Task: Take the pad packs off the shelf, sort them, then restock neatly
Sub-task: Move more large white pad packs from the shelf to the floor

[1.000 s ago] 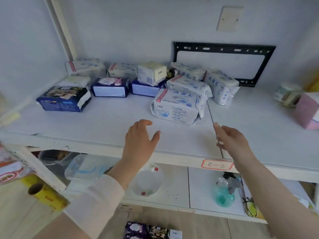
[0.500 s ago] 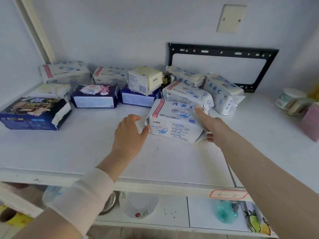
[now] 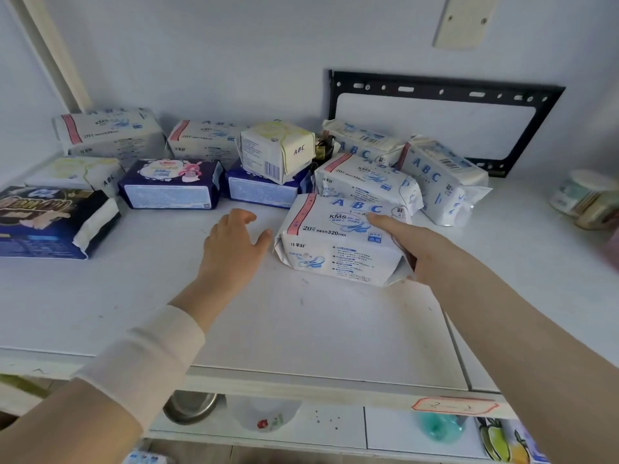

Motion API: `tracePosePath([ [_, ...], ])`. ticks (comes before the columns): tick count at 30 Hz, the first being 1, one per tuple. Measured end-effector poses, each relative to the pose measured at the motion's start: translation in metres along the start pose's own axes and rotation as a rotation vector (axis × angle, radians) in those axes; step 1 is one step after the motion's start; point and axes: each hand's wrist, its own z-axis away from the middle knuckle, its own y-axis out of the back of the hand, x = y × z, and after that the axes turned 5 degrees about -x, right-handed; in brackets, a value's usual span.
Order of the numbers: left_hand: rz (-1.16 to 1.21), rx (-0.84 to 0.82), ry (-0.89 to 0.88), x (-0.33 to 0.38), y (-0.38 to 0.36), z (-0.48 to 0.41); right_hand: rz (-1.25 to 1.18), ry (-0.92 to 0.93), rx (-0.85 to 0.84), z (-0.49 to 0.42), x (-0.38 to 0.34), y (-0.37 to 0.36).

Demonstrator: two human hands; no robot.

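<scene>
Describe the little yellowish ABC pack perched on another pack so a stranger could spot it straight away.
Find the black metal bracket on the back wall, then look just left of it on the white shelf. The small yellowish ABC pack sits tilted on a dark blue pack. Unlike its yellowish twin at far left, it rests on another pack, barcode facing forward.

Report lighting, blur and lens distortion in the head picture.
Head view: soft, even light, faint shadows, no glare on the wrappers; print on the front white ABC pack reads sharply; the dark pack at the left edge and the containers at the right edge are smeared; wide-angle distortion leans the left post and skews the shelf edge.
</scene>
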Motion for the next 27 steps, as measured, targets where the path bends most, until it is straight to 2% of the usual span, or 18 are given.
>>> tracePosePath([
  [7,0.006,-0.011,-0.045,0.009,-0.009,-0.008,0.001,0.033,-0.054,0.011,0.013,0.028],
  [14,0.066,-0.062,-0.129,0.053,-0.044,-0.029,0.012,0.099,-0.003,0.044,0.026,0.092],
  [22,-0.171,0.058,-0.380,0.108,-0.079,-0.080,0.024,0.113,0.061,0.045,0.016,0.129],
  [24,-0.213,0.021,-0.327,0.114,-0.082,-0.095,0.005,0.117,0.050,0.043,0.015,0.134],
  [27,-0.157,-0.073,-0.132,0.118,-0.083,-0.108,0.023,0.112,0.049,0.042,0.016,0.140],
])
